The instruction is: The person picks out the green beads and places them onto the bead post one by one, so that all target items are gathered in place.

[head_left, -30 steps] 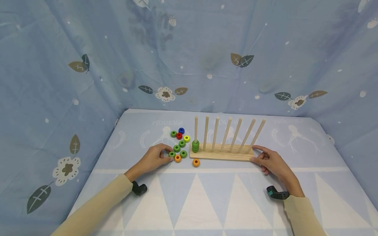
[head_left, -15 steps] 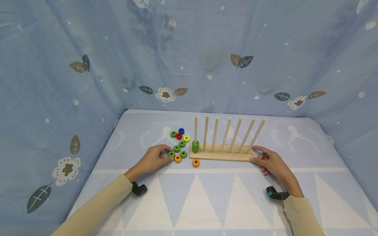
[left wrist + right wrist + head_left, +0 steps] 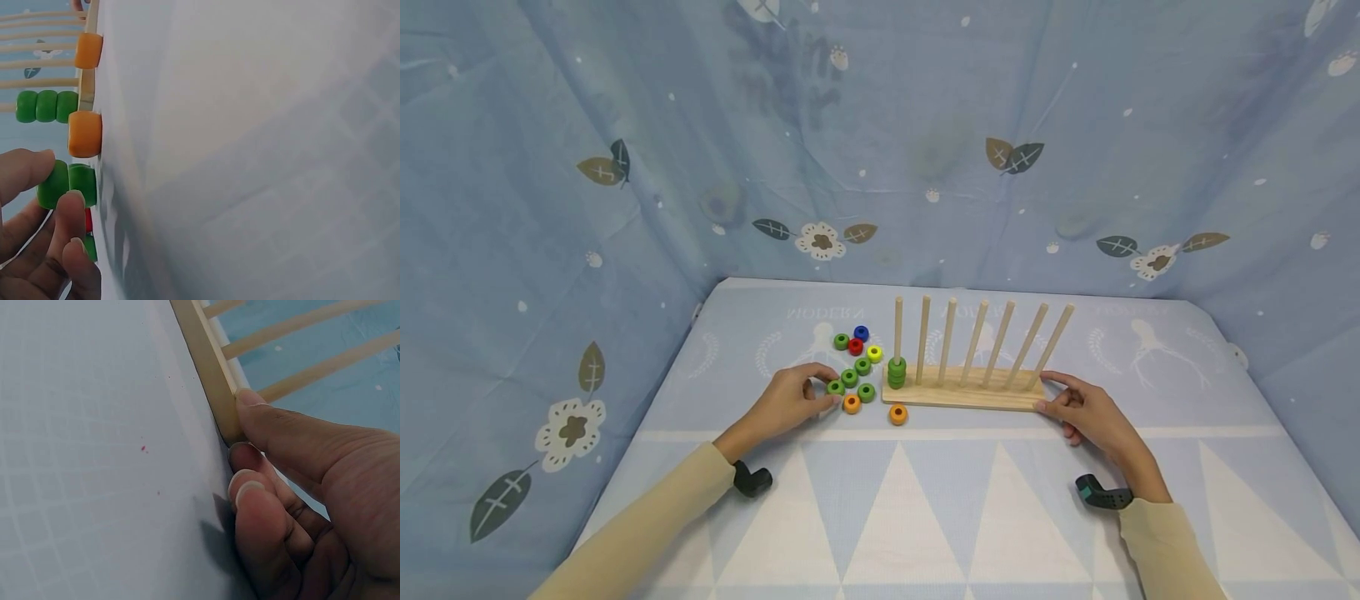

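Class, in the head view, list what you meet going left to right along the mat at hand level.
Left hand → pinched green ring → orange ring → wooden peg rack → right hand.

One word can be read: white capital letters printed on the pale blue patterned cloth covering the counter (image 3: 970,517), near its far edge, spell "MODERN" (image 3: 824,313), seen mirrored and upside down from the head view; a second white word further right along the same edge, behind the wooden pegs, is too hidden to read.
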Action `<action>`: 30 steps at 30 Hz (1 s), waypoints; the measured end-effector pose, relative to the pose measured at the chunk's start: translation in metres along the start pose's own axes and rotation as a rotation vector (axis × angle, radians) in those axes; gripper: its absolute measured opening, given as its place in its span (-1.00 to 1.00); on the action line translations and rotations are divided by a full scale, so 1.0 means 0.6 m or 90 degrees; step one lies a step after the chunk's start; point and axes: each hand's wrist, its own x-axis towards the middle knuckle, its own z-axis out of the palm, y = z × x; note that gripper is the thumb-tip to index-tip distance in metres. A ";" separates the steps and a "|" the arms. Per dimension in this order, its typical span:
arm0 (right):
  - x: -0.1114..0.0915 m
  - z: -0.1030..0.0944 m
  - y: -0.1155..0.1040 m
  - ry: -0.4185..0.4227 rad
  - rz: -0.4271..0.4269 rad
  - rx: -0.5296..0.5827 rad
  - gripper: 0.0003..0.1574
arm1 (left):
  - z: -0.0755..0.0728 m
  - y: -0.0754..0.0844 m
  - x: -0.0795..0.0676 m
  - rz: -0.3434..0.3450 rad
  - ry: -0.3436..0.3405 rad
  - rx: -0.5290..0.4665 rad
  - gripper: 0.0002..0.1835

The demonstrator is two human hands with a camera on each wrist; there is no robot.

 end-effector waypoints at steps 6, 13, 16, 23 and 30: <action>0.001 0.001 0.001 0.002 0.000 -0.003 -0.07 | -0.003 0.004 0.000 0.003 0.009 -0.009 -0.64; 0.000 0.000 0.001 -0.001 -0.001 0.002 -0.09 | -0.008 0.009 0.001 0.010 0.027 -0.006 -0.65; 0.000 0.000 0.000 -0.001 0.000 0.003 -0.08 | -0.010 0.011 0.001 0.018 0.030 -0.005 -0.66; 0.000 0.000 0.002 0.001 -0.001 0.000 -0.07 | -0.013 0.014 0.002 0.047 0.044 -0.006 -0.68; 0.002 0.000 0.004 0.003 0.001 -0.003 -0.07 | -0.019 0.022 0.004 0.056 0.046 -0.008 -0.68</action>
